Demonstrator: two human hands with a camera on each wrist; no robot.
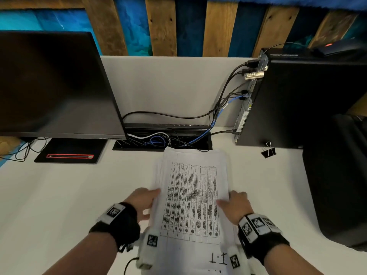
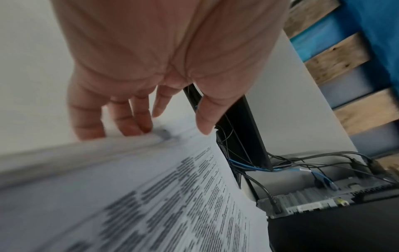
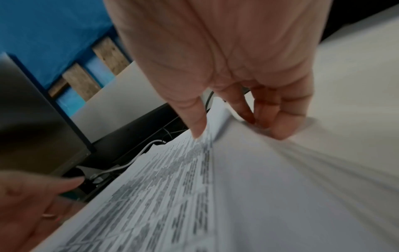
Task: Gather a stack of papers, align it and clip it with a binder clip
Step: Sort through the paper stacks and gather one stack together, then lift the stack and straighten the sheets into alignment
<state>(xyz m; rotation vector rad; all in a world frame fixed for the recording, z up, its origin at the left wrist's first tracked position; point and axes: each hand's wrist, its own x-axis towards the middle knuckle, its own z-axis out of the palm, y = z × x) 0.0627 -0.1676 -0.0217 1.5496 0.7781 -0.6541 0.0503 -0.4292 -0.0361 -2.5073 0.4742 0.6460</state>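
A stack of printed papers (image 1: 190, 195) with a table on its top sheet sits between my hands over the white desk (image 1: 59, 195), its sheets fanned unevenly at the left edge. My left hand (image 1: 151, 203) grips the stack's left edge, thumb on top and fingers (image 2: 134, 126) against the side and underneath. My right hand (image 1: 228, 201) grips the right edge, thumb on the top sheet and fingers (image 3: 270, 126) curled under. The wrist views show the stack (image 2: 151, 196) (image 3: 215, 196) blurred. A black binder clip (image 1: 268, 151) lies alone on the desk, far right of the papers.
A dark monitor (image 1: 55, 82) with its base (image 1: 69, 151) stands at the back left. A black computer tower (image 1: 307, 100) stands at the back right, right behind the clip. A cable tray (image 1: 164, 137) with tangled wires lies just beyond the papers. Something dark (image 1: 337, 185) borders the desk's right side.
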